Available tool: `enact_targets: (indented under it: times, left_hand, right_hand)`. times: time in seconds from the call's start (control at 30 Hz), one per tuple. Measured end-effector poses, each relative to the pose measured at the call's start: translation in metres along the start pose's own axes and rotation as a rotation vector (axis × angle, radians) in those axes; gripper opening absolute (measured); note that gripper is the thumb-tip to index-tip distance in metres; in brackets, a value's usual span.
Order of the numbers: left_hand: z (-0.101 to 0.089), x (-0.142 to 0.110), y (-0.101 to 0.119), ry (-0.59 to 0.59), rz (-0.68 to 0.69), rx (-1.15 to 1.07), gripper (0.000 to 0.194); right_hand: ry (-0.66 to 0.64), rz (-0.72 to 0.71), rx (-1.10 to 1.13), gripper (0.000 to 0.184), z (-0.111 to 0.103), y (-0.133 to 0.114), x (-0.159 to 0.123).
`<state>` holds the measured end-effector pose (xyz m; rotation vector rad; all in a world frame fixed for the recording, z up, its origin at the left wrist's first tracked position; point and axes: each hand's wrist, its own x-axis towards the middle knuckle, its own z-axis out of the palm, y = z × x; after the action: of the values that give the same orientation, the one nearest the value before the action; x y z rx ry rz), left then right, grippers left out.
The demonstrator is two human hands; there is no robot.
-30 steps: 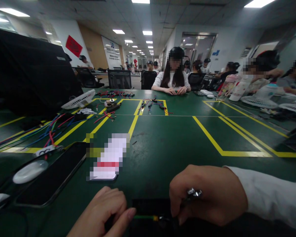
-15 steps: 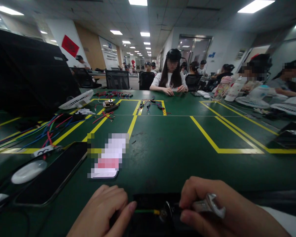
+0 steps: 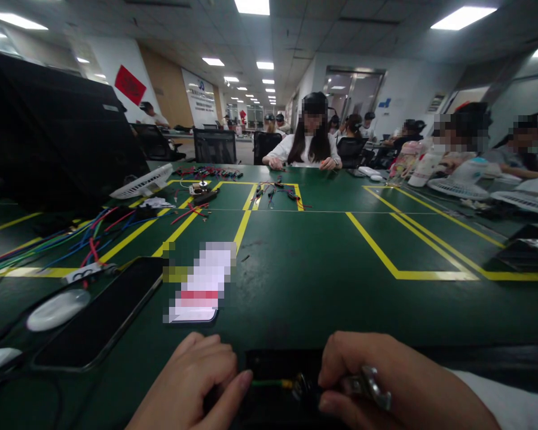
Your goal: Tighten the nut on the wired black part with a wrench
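While the green wire [image 3: 269,383] runs crosswise between the two sets of fingers, its left end meets the left thumb [image 3: 240,388] and its yellow end piece [image 3: 287,383] points toward the right fingertips; the shiny, dark round fitting [image 3: 300,387] sits at that yellow end, just beside the right fingers and well apart from the left ones, so the right hand [image 3: 412,376] is the nearer to it; the wire's long axis looks roughly level, thumb tip to thumb tip, above a black surface [image 3: 273,361] at the near side of the green table [image 3: 296,286]. The left hand [image 3: 192,379] comes in from the lower left, back upward, fingers curled and thumb reaching right; whether they pinch the wire I cannot tell, since the contact is hidden; the right hand comes in from the lower right, fingers bent and closed around a forked metal tool [image 3: 374,388], its open end jutting out away from the fitting; whether its fingertips touch the fitting is too dark to tell; a lit phone [image 3: 204,280] lies beyond the left fingers.
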<state>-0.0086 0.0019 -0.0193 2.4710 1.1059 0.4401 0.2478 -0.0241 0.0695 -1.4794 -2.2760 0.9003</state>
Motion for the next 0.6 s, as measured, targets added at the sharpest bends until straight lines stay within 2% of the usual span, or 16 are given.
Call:
enact_targets:
  times: [0.17, 0.3, 0.43, 0.5, 0.6]
  left_hand:
    - [0.002, -0.002, -0.003, -0.008, 0.022, -0.018, 0.04]
    - [0.004, -0.004, -0.006, -0.013, 0.03, -0.022, 0.039]
    - [0.002, -0.002, -0.004, -0.018, 0.009, -0.002, 0.041]
    - [0.001, -0.001, -0.003, -0.014, 0.002, -0.001, 0.04]
    - [0.0, -0.001, -0.002, -0.011, 0.019, -0.014, 0.039]
  right_hand:
    - [0.0, -0.029, -0.017, 0.01, -0.004, -0.005, 0.001]
    - [0.015, -0.048, -0.043, 0.007, 0.0, 0.008, -0.006]
    - [0.044, -0.166, -0.026, 0.012, 0.002, 0.023, -0.006]
    - [0.026, -0.224, -0.031, 0.011, -0.002, 0.025, -0.004]
    - [-0.073, -0.261, -0.038, 0.008, -0.011, 0.024, -0.001]
